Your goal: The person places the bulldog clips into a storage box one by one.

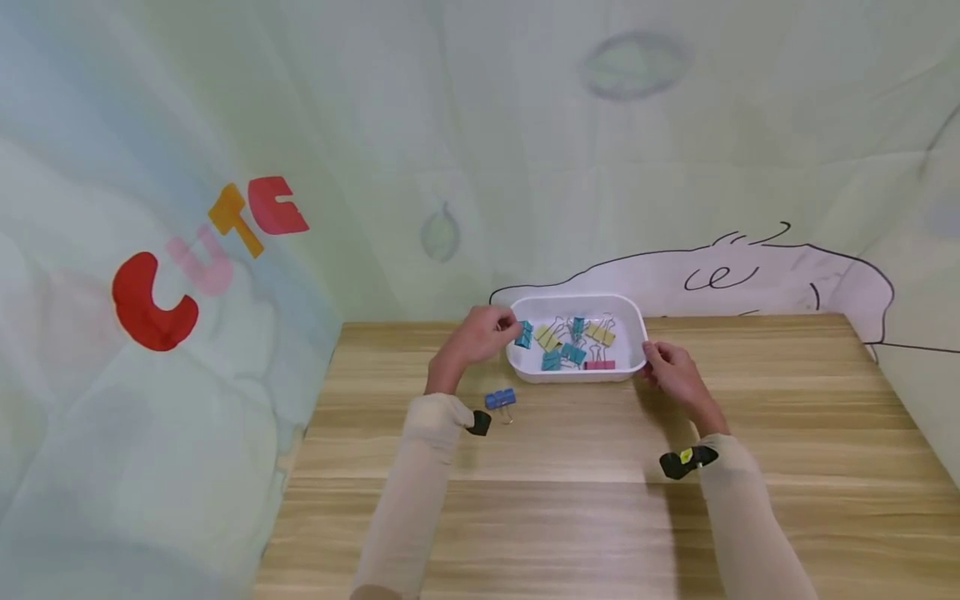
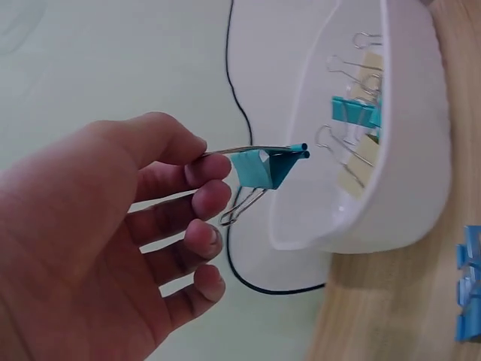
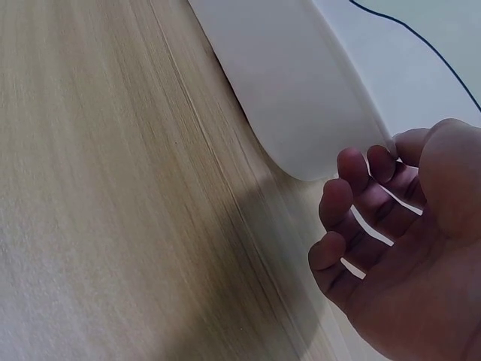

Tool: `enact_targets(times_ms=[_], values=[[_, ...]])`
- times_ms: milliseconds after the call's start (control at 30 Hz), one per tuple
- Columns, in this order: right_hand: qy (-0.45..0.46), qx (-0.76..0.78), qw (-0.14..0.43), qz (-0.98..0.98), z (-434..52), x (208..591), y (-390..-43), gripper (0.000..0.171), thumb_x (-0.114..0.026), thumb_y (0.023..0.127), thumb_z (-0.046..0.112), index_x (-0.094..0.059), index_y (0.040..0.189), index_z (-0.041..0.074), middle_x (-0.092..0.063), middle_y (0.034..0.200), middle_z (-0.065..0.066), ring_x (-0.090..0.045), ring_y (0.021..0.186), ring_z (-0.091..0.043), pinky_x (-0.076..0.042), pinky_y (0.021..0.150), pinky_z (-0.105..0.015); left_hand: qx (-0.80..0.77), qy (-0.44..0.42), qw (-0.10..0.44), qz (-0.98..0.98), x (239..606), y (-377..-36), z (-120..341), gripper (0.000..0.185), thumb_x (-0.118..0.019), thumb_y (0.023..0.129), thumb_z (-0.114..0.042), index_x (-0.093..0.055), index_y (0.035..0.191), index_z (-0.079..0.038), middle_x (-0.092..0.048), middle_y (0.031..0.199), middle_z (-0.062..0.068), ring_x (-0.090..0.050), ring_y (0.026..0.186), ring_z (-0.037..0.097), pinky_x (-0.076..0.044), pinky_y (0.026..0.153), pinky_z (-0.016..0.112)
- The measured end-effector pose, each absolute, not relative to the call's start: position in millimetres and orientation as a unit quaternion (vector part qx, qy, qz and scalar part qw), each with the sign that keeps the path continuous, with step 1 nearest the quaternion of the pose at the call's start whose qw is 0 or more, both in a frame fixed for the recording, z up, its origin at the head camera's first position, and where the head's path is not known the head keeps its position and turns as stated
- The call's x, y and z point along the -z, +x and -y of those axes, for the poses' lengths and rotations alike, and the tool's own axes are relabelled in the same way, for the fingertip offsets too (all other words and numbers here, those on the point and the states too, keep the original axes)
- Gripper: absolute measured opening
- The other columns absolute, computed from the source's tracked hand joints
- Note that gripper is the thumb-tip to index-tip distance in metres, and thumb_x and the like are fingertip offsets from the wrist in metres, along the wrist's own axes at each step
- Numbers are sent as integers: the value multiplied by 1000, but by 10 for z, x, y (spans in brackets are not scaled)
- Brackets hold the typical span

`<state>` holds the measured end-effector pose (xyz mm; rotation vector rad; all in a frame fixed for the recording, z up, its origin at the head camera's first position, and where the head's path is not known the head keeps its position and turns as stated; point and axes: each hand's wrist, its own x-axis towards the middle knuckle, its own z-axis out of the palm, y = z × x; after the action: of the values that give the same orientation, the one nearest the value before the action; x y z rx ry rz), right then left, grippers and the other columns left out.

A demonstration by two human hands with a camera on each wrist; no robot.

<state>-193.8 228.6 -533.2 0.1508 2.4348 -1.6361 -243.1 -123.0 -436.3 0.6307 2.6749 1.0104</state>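
My left hand (image 1: 483, 333) pinches a teal binder clip (image 2: 255, 169) by one wire handle, between thumb and index finger. The clip hangs beside the tray's rim in the left wrist view; in the head view it appears over the tray's left end. The white plastic tray (image 1: 577, 377) holds several binder clips: yellow ones (image 1: 600, 335), teal ones (image 1: 551, 361) and a pink one (image 1: 600, 365). At its right end, my right hand (image 1: 673, 371) pinches the rim between thumb and fingers, as the right wrist view shows. A blue binder clip (image 1: 500, 398) lies on the table near my left wrist.
The wood-grain table (image 1: 570, 517) extends toward me and to both sides of the tray. Behind it hangs a pale printed curtain (image 1: 517, 167), close to the tray's far side. Small black devices (image 1: 686, 461) are strapped at both wrists.
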Motion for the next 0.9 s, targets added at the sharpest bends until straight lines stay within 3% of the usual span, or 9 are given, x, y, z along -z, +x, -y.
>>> enact_targets(times_ms=[200, 467, 700, 900], values=[[54, 551, 107, -826, -2274, 5319, -1928, 55, -37, 112, 45, -55, 122, -6, -59, 99, -15, -54, 85, -23, -48, 69, -29, -344, 183, 112, -914, 4556, -2414, 1250, 22, -58, 105, -23, -68, 98, -6, -63, 90, 5, -55, 83, 20, -46, 71, 30], [53, 548, 106, -828, -2271, 5315, -1923, 56, -36, 113, 44, -54, 126, -7, -60, 100, -15, -55, 86, -24, -48, 69, -29, -368, 175, 96, -908, 4539, -2394, 1314, 29, -56, 108, -28, -69, 112, -2, -66, 101, 6, -57, 91, 22, -50, 78, 33], [51, 549, 111, -827, -2261, 5313, -1912, 59, -35, 112, 47, -54, 128, -6, -59, 105, -17, -55, 89, -24, -49, 72, -29, -343, 210, 95, -911, 4430, -2355, 1429, 23, -58, 106, -23, -69, 106, -3, -68, 99, 7, -59, 91, 22, -51, 80, 34], [49, 551, 102, -827, -2241, 5306, -1905, 58, -35, 112, 47, -54, 122, -8, -59, 100, -16, -55, 85, -23, -49, 70, -29, -317, 218, 149, -911, 4548, -2237, 1556, 20, -61, 104, -22, -69, 99, -5, -65, 92, 3, -57, 87, 19, -50, 77, 33]])
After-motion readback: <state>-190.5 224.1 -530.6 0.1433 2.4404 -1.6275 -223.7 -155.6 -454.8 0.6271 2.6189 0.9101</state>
